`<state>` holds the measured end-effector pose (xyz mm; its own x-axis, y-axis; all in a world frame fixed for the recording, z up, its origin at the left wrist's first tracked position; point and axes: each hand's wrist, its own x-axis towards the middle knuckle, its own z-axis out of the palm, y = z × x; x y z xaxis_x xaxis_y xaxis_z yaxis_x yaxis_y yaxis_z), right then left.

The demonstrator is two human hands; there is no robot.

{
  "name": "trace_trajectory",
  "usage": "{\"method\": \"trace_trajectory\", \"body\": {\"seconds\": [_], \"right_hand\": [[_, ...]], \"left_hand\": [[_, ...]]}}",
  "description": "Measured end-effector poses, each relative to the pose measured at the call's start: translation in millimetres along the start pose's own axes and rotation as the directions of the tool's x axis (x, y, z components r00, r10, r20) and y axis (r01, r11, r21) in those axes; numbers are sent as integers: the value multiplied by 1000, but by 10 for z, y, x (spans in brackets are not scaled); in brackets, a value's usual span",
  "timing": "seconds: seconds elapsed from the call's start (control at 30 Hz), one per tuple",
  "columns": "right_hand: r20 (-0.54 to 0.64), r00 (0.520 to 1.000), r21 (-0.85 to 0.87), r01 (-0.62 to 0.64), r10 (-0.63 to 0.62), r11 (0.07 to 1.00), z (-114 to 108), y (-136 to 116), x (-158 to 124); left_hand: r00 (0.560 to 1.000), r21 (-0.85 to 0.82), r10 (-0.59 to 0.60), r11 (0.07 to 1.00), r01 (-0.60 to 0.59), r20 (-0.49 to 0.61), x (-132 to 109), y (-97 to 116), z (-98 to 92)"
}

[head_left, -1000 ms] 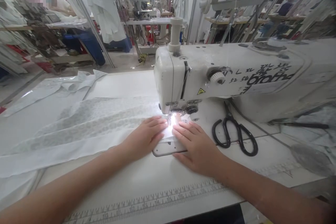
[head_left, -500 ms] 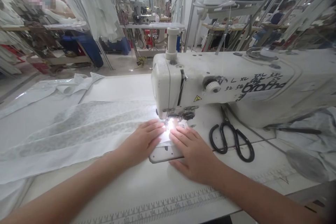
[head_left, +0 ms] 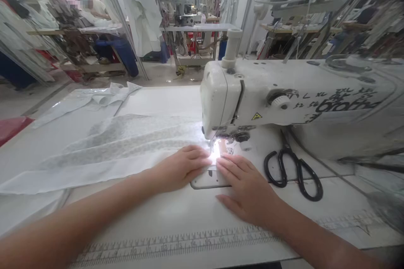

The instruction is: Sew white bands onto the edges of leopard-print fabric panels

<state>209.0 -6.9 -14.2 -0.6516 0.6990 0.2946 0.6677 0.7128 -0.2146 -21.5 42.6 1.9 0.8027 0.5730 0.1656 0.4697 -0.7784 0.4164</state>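
Observation:
White patterned fabric (head_left: pixel 126 136) stretches across the table to the needle area of a white sewing machine (head_left: pixel 227 96), where a bright lamp glares. My left hand (head_left: pixel 181 166) lies flat on the fabric's near edge, fingers pointing at the needle. Just right of the needle rests my right hand (head_left: pixel 249 185), its fingers laid on the small end of fabric and its thumb spread away over the metal plate (head_left: pixel 205 182). Glare hides the exact spot under the presser foot. Black-handled scissors (head_left: pixel 293 166) lie to the right of my right hand.
A printed ruler scale (head_left: pixel 189 241) runs along the table's near edge. Fabric scraps (head_left: pixel 110 94) lie at the far left, and a red item (head_left: pixel 14 128) shows at the left edge. Beyond stand other sewing tables (head_left: pixel 202 27), hanging garments (head_left: pixel 139 12) and a person (head_left: pixel 97 6).
The view has turned left, so the machine and scissors sit farther right in the picture, and the red item has appeared. Both hands stay beside the needle, flat on the fabric.

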Motion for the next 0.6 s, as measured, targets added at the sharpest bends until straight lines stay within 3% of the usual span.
{"method": "trace_trajectory", "body": {"seconds": [0.2, 0.3, 0.37, 0.43, 0.5, 0.53, 0.6], "right_hand": [[-17, 999, -5, -49, 49, 999, -28, 5, 22], [-48, 979, -21, -198, 196, 980, -154, 92, -107], [-97, 917, -49, -393, 387, 918, -282, 213, -276], [-161, 793, -97, -605, 587, 790, -406, 368, -467], [-176, 681, -163, -733, 711, 661, -489, 514, -622], [-163, 649, -196, -759, 743, 621, -510, 571, -673], [-106, 630, -231, -768, 770, 597, -521, 641, -718]], "left_hand": [[1000, 54, -6, 999, 6, -7, 109, -156, -56], [999, 53, -32, 998, 33, -9, 161, -243, -104], [999, 48, -45, 998, 45, -2, 175, -273, -129], [998, 35, -55, 998, 55, -6, 190, -281, -142], [994, -1, -103, 995, 103, -31, 234, -283, -144], [989, -31, -145, 989, 143, -43, 273, -287, -142], [972, -97, -230, 970, 224, -53, 385, -309, -139]]}}
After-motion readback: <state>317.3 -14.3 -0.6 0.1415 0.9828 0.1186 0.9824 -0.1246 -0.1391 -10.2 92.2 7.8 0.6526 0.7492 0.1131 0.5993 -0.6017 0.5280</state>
